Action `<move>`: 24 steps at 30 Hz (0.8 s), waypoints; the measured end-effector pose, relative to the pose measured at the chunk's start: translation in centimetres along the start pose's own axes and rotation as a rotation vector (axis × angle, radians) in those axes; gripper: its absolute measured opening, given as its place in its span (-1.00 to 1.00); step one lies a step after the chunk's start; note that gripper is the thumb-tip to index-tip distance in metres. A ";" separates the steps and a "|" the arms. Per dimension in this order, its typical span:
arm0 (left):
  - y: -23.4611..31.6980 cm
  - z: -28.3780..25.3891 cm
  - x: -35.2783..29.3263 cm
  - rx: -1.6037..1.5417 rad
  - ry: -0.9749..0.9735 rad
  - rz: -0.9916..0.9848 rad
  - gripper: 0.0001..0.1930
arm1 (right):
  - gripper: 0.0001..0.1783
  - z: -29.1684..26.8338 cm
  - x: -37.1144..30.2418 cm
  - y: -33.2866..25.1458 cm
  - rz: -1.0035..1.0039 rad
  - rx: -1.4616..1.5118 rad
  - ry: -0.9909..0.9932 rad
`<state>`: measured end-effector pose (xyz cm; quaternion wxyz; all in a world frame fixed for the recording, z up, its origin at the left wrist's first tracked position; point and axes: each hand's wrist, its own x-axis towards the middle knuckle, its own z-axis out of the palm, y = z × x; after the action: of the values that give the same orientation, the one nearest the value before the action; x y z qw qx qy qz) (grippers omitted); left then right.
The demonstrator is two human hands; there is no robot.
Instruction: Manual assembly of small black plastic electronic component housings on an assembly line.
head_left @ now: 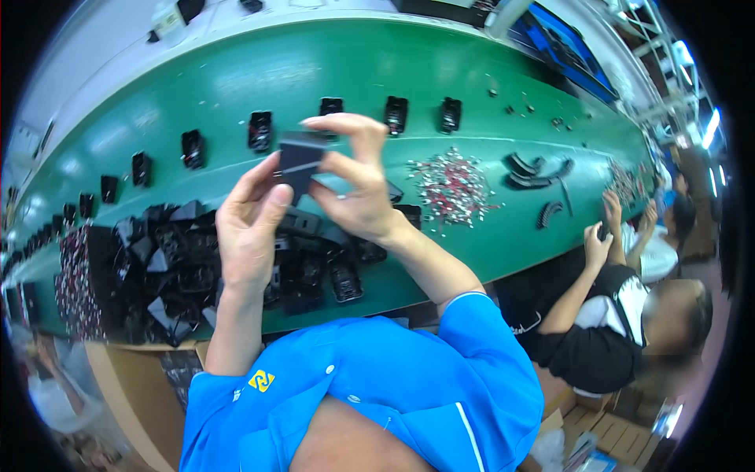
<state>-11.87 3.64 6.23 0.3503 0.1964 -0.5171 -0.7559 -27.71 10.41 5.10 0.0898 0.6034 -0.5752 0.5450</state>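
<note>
Far left on the green desk (236, 86): a big heap of black plastic parts (169, 263), piled close for easy grabbing. Beside the heap at the left edge, a bunch of small red and silver bits (72, 283).

Up above the heap, near the middle: left hand (250, 228) raised off the desk, thumb and fingers (263, 169) pinching the lower left side of a small black square part (301, 160). Held up high, likely for a close look or for fitting something in. Right hand (355, 185) just beside, fingers curled over the top and right side of the same part, closed on it too. So both hands gripping one piece, in the air, over the heap.

Farther back: a row of black parts (330, 118) spaced out along the desk, maybe finished ones lined up to move along. To the right, a scatter of tiny red and silver pieces (452, 185), then some curved black strips (528, 171).

Far right: another person in black and white (605, 315) working at the same long desk. Bright lights and shelves beyond.
</note>
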 end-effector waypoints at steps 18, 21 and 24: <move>-3.9 5.2 0.9 0.814 -0.490 0.150 -0.41 | -0.62 -23.8 -0.6 18.2 0.251 -1.098 -0.412; -5.2 6.2 0.7 1.002 -0.570 0.183 -0.36 | -0.60 -27.0 -1.4 22.3 0.415 -1.247 -0.721; -6.1 6.4 1.4 1.113 -0.589 0.181 -0.37 | -0.62 -27.0 -1.0 23.6 0.442 -1.264 -0.819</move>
<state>-19.02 8.12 3.25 0.1011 0.0884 -0.9218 -0.3637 -61.14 23.20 2.64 0.0864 0.4623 -0.8703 -0.1466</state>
